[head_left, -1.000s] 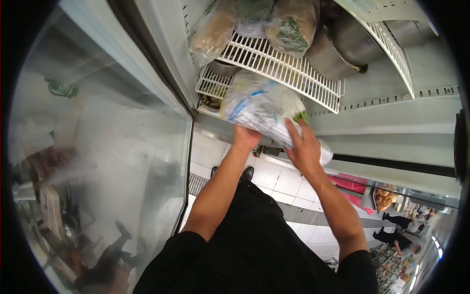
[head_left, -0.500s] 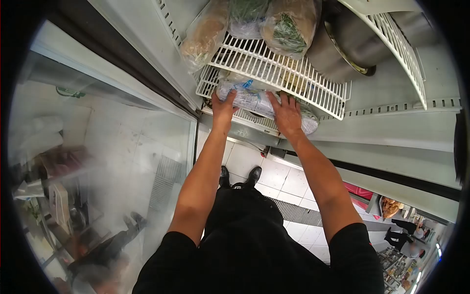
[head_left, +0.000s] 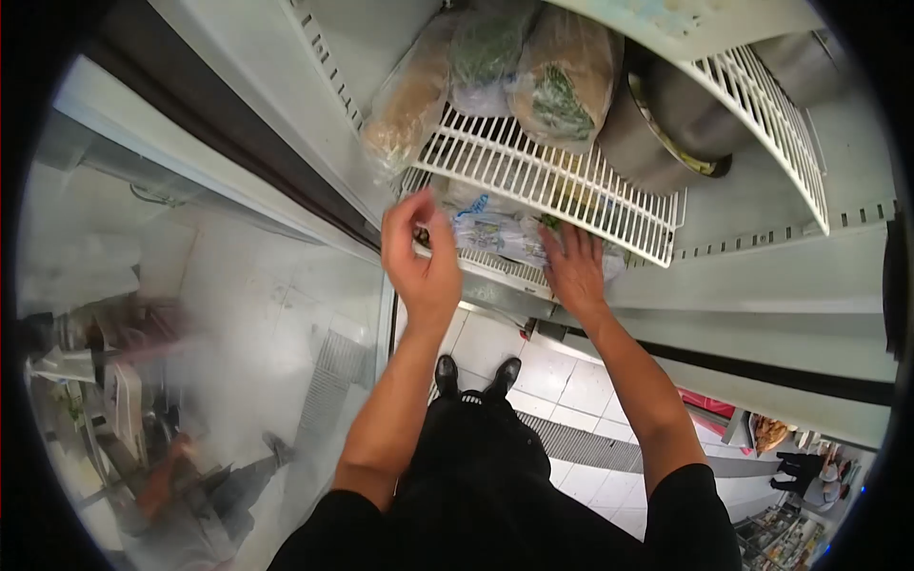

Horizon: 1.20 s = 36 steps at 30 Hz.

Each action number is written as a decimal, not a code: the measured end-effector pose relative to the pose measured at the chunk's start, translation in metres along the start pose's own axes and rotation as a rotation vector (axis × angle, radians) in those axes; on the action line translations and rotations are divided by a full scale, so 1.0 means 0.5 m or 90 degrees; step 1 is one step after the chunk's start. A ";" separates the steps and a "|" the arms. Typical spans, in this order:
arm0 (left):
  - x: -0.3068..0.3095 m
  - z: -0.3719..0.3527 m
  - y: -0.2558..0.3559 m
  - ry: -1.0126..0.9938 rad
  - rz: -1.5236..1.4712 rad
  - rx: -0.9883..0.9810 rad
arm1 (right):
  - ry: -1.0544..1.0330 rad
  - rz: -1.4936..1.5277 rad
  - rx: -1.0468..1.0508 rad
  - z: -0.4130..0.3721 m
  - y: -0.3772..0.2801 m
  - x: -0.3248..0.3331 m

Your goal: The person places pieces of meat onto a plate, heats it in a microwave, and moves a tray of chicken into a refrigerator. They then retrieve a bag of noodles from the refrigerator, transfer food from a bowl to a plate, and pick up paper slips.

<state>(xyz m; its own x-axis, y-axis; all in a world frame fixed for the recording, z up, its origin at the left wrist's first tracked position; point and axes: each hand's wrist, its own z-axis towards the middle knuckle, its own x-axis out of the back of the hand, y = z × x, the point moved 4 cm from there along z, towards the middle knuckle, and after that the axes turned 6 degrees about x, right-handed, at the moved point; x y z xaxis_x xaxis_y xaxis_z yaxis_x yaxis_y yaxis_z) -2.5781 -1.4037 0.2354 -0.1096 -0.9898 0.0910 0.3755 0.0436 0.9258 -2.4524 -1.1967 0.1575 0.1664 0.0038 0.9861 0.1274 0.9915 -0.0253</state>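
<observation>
Inside an open fridge, a long plastic-wrapped bundle (head_left: 503,236) lies on a lower wire shelf, beneath the upper rack (head_left: 533,171). My left hand (head_left: 421,255) is raised at the left end of the bundle, fingers curled with a gap between thumb and fingers, and nothing visible in it. At the bundle's right part, my right hand (head_left: 576,266) lies with its fingers spread over the wrapping. A bit of green shows beside its fingertips.
Bagged produce (head_left: 562,86) and a metal pot (head_left: 647,138) stand on the upper rack. A curved rack (head_left: 771,114) juts out at right. The glass door (head_left: 276,276) is at left. Two people (head_left: 824,485) are far off at lower right.
My left hand has come off the bundle and lifted toward the camera. My right hand stays on the bundle's right part. The view has shifted, so the shelves appear lower.
</observation>
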 end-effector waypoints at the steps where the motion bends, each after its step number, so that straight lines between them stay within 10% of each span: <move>1: -0.011 0.046 0.076 -0.053 0.066 -0.079 | -0.009 0.003 0.000 -0.017 -0.001 -0.007; 6: -0.203 0.284 0.087 -0.139 0.567 -0.304 | -0.049 0.004 -0.036 -0.023 -0.006 0.003; 9: -0.218 0.368 0.069 -0.205 0.525 -0.339 | -0.075 -0.010 -0.040 -0.038 0.006 -0.028; 14: -0.122 0.333 0.141 -0.291 0.683 -0.169 | -0.086 -0.005 -0.051 -0.041 0.022 -0.056; 19: -0.080 0.224 0.058 -0.079 0.653 -0.319 | -0.090 -0.011 -0.063 -0.026 -0.029 0.049; 21: -0.088 0.240 0.053 -0.036 0.595 -0.333 | -0.215 0.314 -0.062 -0.002 -0.070 0.137; 25: -0.097 0.274 0.036 -0.015 0.533 -0.350 | 0.361 0.081 0.033 0.162 -0.106 0.344; 27: -0.111 0.287 0.044 -0.018 0.592 -0.360 | 0.424 -0.011 0.007 0.277 -0.060 0.270; 30: -0.099 0.289 0.045 -0.024 0.657 -0.342 | 0.349 -0.074 0.040 0.300 -0.096 0.258; 32: -0.043 0.258 0.062 -0.018 0.085 -0.244 | 0.379 0.238 0.035 0.262 -0.075 0.307; 34: 0.002 0.113 0.037 -0.016 0.059 0.066 | 0.279 0.317 0.041 0.128 -0.117 0.305; 36: -0.038 -0.003 -0.058 -0.112 0.204 -0.219 | 0.126 0.230 0.056 0.017 -0.129 0.217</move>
<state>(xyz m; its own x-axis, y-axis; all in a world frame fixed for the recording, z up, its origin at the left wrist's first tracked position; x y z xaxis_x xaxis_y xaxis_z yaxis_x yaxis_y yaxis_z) -2.5852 -1.3862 0.2064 -0.0818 -0.8948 0.4389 0.6940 0.2649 0.6694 -2.4511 -1.2589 0.2675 0.3711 0.3371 0.8653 -0.0568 0.9383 -0.3411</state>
